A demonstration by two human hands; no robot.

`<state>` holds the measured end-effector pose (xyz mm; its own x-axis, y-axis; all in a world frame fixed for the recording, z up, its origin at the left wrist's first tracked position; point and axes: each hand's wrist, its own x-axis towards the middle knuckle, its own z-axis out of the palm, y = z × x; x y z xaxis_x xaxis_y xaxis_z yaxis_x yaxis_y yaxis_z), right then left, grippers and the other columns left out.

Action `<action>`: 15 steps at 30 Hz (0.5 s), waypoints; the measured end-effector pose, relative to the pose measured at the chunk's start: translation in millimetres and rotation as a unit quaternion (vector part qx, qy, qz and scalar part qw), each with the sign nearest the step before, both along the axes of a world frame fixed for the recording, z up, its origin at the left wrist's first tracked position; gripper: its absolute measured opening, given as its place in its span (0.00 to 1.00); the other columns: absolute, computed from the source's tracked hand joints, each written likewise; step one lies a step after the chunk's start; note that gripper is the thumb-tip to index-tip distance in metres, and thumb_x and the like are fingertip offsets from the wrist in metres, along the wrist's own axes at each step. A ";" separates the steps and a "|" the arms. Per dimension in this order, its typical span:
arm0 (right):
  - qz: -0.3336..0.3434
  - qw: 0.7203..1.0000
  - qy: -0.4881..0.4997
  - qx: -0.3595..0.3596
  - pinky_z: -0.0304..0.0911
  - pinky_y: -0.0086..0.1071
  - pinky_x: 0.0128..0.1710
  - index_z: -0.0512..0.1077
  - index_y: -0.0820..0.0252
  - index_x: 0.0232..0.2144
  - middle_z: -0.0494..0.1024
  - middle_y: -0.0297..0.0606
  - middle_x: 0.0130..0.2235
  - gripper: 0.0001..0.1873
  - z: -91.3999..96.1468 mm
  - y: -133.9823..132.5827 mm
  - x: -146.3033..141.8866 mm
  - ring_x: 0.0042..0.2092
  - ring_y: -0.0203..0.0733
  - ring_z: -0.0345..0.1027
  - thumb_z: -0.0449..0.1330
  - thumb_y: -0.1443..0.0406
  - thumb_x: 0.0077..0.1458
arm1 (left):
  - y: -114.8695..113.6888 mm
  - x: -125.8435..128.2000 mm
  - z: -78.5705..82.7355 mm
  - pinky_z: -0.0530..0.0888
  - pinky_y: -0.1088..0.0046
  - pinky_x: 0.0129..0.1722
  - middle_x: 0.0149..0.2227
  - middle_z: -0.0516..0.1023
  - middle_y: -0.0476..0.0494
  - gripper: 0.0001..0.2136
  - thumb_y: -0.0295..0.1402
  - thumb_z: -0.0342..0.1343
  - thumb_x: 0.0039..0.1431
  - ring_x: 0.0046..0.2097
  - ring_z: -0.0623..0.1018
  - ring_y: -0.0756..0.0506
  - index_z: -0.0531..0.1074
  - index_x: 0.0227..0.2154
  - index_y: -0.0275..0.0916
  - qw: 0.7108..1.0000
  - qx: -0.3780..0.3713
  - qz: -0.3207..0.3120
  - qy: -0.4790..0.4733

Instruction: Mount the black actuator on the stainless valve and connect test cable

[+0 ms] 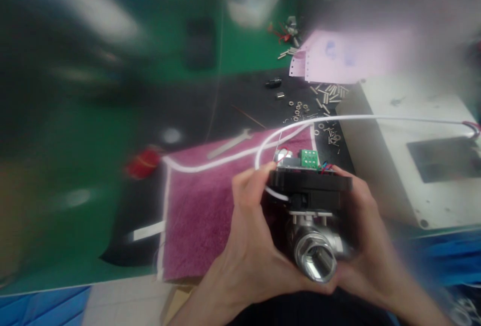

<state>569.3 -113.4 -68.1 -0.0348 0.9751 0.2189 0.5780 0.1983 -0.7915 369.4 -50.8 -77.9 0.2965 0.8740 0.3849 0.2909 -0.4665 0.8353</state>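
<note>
Between my two hands is a motorized ball valve (pixel 315 256), with a threaded steel body below and a black actuator housing (pixel 315 183) above. The housing's top is uncovered, showing a green terminal block (pixel 308 157) and thin colored wires. My left hand (pixel 250 215) is closed round the left side, fingers at the housing's edge and thumb under the valve body. On the other side my right hand (pixel 364 230) grips the housing and the valve. A white cable (pixel 191 168) enters the housing at the left and loops over the towel and off to the right.
A purple towel (pixel 199 225) lies on a black mat, with an open-end wrench (pixel 230 144) on it. Metal pins (pixel 330 93), nuts and screws are scattered behind. At right stands a beige metal box (pixel 394 165). Pink paper (pixel 345 57) lies farther back; a red object (pixel 143 162) is left.
</note>
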 end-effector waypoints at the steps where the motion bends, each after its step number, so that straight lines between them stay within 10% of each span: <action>1: 0.001 1.000 0.003 -0.001 0.67 0.62 0.67 0.49 0.51 0.77 0.62 0.53 0.70 0.62 -0.3 0.1 0.0 0.67 0.68 0.65 0.76 0.63 0.47 | -0.3 0.0 0.0 0.77 0.44 0.62 0.65 0.60 0.34 0.71 0.51 0.82 0.26 0.65 0.69 0.27 0.49 0.75 0.45 1.000 -0.002 -0.001 0.005; 15: 0.002 0.999 -0.039 0.027 0.67 0.54 0.68 0.51 0.61 0.76 0.62 0.55 0.68 0.59 -0.3 3.1 -1.5 0.67 0.61 0.63 0.75 0.57 0.50 | -2.7 -3.5 9.2 0.75 0.45 0.66 0.69 0.53 0.28 0.74 0.41 0.83 0.27 0.71 0.63 0.24 0.43 0.76 0.41 0.997 -0.045 -0.023 0.051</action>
